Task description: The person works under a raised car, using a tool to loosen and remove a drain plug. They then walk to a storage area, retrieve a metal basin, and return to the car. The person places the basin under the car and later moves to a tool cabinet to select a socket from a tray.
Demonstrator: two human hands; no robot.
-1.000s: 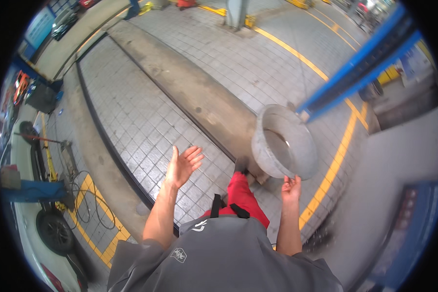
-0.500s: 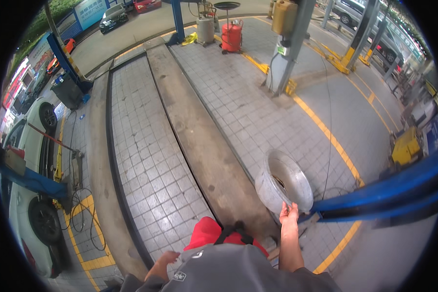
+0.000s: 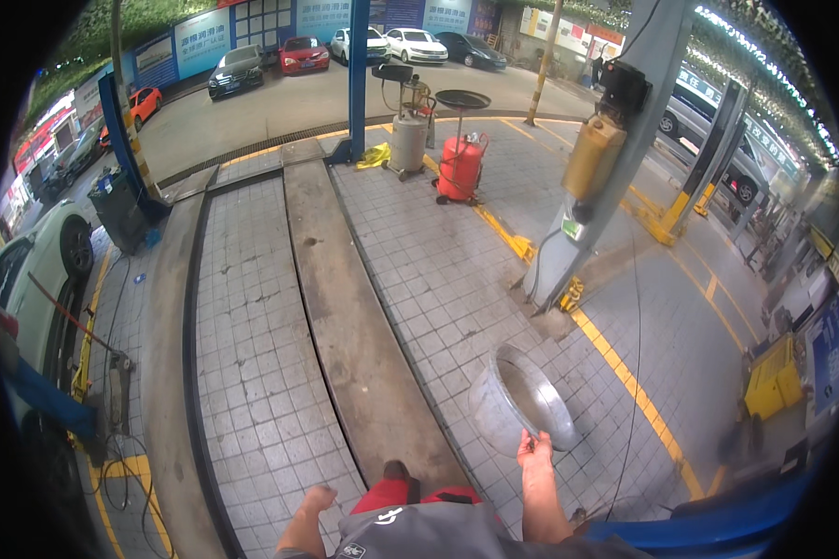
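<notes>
My right hand (image 3: pixel 534 449) grips the basin (image 3: pixel 517 401) by its near rim, over the floor (image 3: pixel 438 270) past the right edge of the strip (image 3: pixel 345 307), the left hand (image 3: pixel 322 497) I cannot tell open or closed, and carrying seems in hand, which calls for a steady hold.

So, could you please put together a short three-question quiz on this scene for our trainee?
1. Multiple choice: how does the right hand hold the basin?
A) With a flat palm underneath
B) By its rim
C) By the middle of its inside

2. True or false: the red drum stands to the right of the grey tank, as the wearer sees it.

3. Fill in: the painted line to the right of the basin is ____ in colour.

Key:
1. B
2. True
3. Yellow
</notes>
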